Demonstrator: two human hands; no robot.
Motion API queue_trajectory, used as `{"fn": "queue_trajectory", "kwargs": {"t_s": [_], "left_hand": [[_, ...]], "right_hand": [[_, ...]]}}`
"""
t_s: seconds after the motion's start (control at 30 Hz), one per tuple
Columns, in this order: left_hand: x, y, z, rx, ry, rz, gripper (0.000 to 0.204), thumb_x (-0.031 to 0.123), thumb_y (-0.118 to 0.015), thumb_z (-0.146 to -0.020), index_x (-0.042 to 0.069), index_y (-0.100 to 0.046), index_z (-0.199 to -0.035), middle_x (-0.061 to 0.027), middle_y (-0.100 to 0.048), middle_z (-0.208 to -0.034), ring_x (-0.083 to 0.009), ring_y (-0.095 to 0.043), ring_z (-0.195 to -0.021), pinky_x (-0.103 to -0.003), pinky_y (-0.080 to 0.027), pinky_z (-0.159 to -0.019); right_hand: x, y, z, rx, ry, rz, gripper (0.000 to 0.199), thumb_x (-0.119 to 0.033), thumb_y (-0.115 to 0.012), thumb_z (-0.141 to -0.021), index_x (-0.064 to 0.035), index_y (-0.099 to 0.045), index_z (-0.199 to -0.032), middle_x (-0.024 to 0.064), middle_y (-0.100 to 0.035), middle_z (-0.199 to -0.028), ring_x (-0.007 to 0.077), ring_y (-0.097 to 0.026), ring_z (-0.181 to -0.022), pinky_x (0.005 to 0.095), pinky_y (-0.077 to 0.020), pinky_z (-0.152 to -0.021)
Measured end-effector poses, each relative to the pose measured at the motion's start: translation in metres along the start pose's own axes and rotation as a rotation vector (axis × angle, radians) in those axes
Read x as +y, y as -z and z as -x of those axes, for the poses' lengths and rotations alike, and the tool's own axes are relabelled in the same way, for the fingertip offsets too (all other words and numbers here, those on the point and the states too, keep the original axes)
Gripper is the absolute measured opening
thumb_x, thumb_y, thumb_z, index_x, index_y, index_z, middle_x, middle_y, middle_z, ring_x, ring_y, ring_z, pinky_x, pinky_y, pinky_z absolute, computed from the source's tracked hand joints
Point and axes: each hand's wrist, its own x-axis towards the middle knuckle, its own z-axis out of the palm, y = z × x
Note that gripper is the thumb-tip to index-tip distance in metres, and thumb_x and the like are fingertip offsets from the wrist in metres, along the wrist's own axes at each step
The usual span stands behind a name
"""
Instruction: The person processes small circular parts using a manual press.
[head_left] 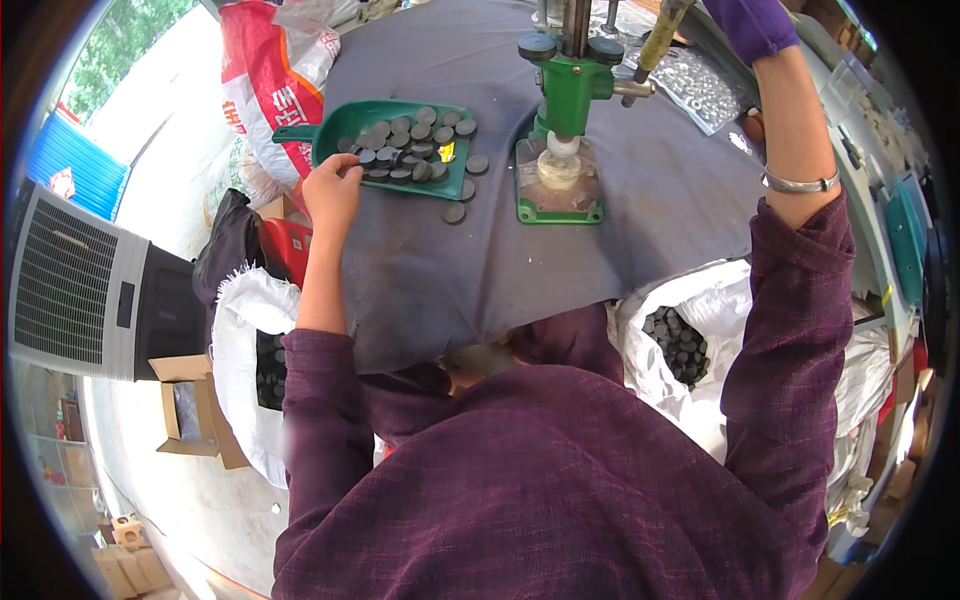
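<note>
My left hand (333, 192) is bare and reaches over the left rim of a green scoop (325, 130). Its thumb and fingers are drawn together at the edge of a pile of dark grey round discs (400, 145); whether a disc is between the fingertips is hidden. A few loose discs (454, 213) lie on the table beside the scoop. To the right stands a green hand press (575, 95), a pale round piece (560, 170) on its base. My right hand (755, 30), in a purple glove, is raised near the press's yellowish lever handle (660, 45); the picture's edge cuts off its fingers.
A grey cloth (420, 290) covers the table. Clear bags of small shiny parts (700, 85) lie at the far right. White sacks of dark discs (678, 345) stand on both sides of me. A red and white sack (270, 80) and a grey slatted unit (65, 280) are left.
</note>
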Motion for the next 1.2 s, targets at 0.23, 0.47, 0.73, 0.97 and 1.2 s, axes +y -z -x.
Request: {"fn": "queue_trajectory", "kwargs": {"t_s": [0.23,0.47,0.73,0.97,1.2], "left_hand": [[0.008,0.005,-0.026,-0.269,-0.108,-0.404,0.021,0.015,-0.065,-0.075,0.01,-0.074,-0.093,-0.0146,-0.071,-0.086,-0.0314,-0.068,-0.082,-0.039,-0.053,-0.074],[0.024,-0.016,-0.046,-0.672,-0.23,-0.672,0.021,0.007,-0.059,-0.075,0.01,-0.074,-0.09,-0.0167,-0.07,-0.094,-0.0335,-0.068,-0.09,-0.042,-0.054,-0.078],[0.004,-0.033,-0.053,-0.698,-0.148,-0.705,0.02,0.009,-0.068,-0.064,0.005,-0.072,-0.083,-0.018,-0.069,-0.091,-0.0357,-0.066,-0.089,-0.043,-0.054,-0.076],[0.012,-0.026,-0.054,-0.77,-0.098,-0.701,0.026,0.011,-0.074,-0.065,0.001,-0.071,-0.089,-0.02,-0.069,-0.097,-0.035,-0.066,-0.095,-0.043,-0.054,-0.081],[-0.008,-0.013,-0.063,-0.768,-0.153,-0.361,0.037,0.011,-0.08,-0.063,0.001,-0.069,-0.097,-0.0163,-0.069,-0.093,-0.0298,-0.066,-0.085,-0.038,-0.053,-0.074]], "right_hand": [[-0.002,-0.002,-0.001,0.041,-0.036,0.02,0.02,-0.009,-0.061,-0.085,0.0046,-0.067,-0.098,0.006,-0.064,-0.077,0.0127,-0.058,-0.066,0.0235,-0.0478,-0.061],[-0.004,-0.004,0.004,0.049,-0.02,0.037,0.02,-0.011,-0.06,-0.087,0.0032,-0.067,-0.098,0.0063,-0.064,-0.079,0.0127,-0.059,-0.069,0.0245,-0.0481,-0.062],[0.006,0.02,-0.008,-0.262,-0.086,-0.333,0.022,-0.018,-0.061,-0.089,0.0026,-0.067,-0.094,0.0063,-0.063,-0.077,0.0124,-0.058,-0.068,0.0245,-0.0478,-0.062],[0.004,0.002,-0.006,0.001,0.007,0.052,0.019,-0.016,-0.062,-0.089,0.0021,-0.066,-0.084,0.0054,-0.061,-0.07,0.013,-0.057,-0.06,0.0252,-0.0465,-0.056],[0.004,0.002,-0.009,-0.025,0.007,-0.05,0.02,-0.015,-0.062,-0.089,0.0022,-0.064,-0.081,0.0066,-0.06,-0.068,0.0138,-0.057,-0.059,0.0262,-0.0471,-0.056]]}}
